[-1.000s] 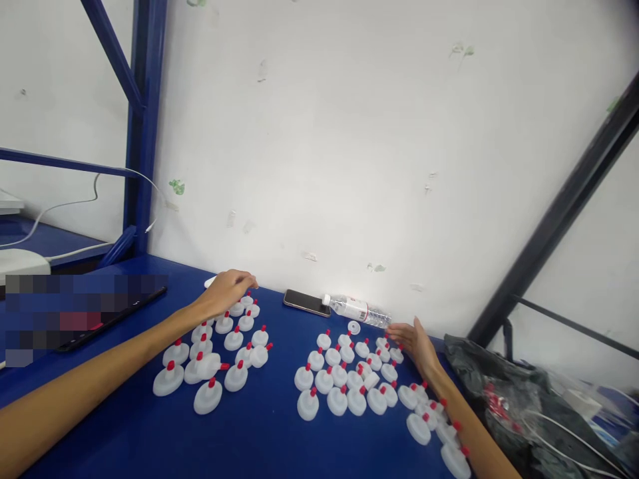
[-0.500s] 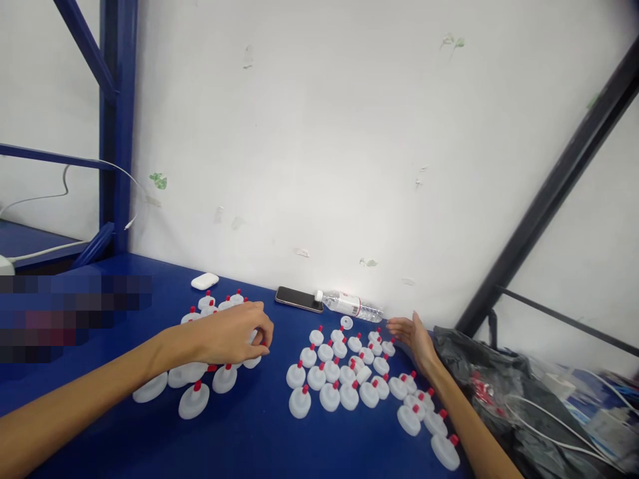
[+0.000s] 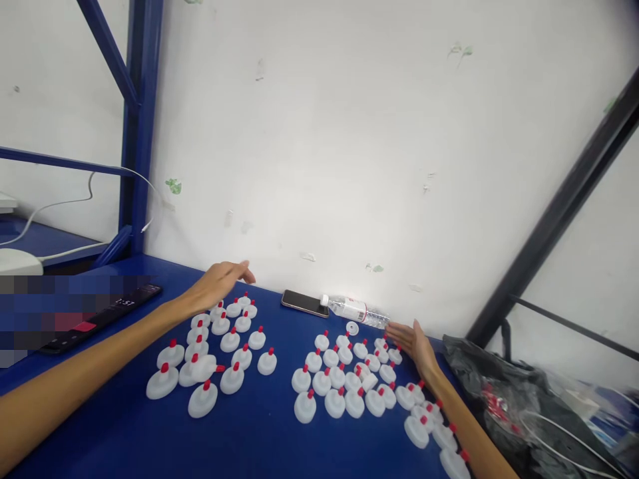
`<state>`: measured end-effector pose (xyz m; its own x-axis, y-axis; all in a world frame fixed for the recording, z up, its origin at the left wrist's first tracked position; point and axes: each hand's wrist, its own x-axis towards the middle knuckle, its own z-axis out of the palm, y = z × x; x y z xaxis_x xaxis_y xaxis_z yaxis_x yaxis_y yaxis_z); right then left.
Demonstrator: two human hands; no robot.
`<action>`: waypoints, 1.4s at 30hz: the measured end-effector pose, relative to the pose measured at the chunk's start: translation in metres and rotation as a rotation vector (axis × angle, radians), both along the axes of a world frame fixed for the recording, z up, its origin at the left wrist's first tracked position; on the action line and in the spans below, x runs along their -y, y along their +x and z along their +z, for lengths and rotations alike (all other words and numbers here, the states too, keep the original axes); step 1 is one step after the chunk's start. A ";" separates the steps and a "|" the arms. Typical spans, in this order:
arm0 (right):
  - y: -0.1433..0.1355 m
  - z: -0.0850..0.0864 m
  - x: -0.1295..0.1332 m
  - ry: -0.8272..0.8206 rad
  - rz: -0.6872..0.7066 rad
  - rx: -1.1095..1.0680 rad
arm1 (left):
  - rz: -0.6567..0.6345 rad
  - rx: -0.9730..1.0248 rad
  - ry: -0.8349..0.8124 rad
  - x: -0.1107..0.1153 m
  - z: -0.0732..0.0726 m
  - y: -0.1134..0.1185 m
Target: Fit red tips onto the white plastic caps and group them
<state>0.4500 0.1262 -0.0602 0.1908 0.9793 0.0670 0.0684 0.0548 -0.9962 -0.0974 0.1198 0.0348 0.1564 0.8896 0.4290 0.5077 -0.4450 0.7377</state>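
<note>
Two clusters of white plastic caps with red tips stand on the blue table [image 3: 259,432]. My left hand [image 3: 219,283] hovers open at the far edge of the left cluster [image 3: 214,352], fingers stretched toward the wall, holding nothing. Beside the far right edge of the right cluster [image 3: 349,379] rests my right hand [image 3: 414,346], open, with its palm facing the caps. A single flat white disc [image 3: 352,327] lies just behind that cluster.
A black phone [image 3: 304,303] and a lying clear water bottle [image 3: 354,310] rest against the white wall. A black bag [image 3: 519,399] with cables lies at the right. A dark timer device [image 3: 104,316] lies at the left. Blue frame posts [image 3: 142,126] rise at back left.
My left hand moved from the near right side of the left cluster back to its far edge and opened. One cap now stands apart at that cluster's right. My right hand stayed put.
</note>
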 end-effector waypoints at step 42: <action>-0.094 0.013 0.010 0.230 0.220 0.526 | -0.220 0.127 -0.191 -0.002 -0.064 0.045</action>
<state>0.3559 0.1161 -0.0468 -0.1301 0.9412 0.3117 0.5106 0.3331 -0.7927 -0.0526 0.1217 -0.0295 0.3095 0.9068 0.2862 0.3130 -0.3814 0.8698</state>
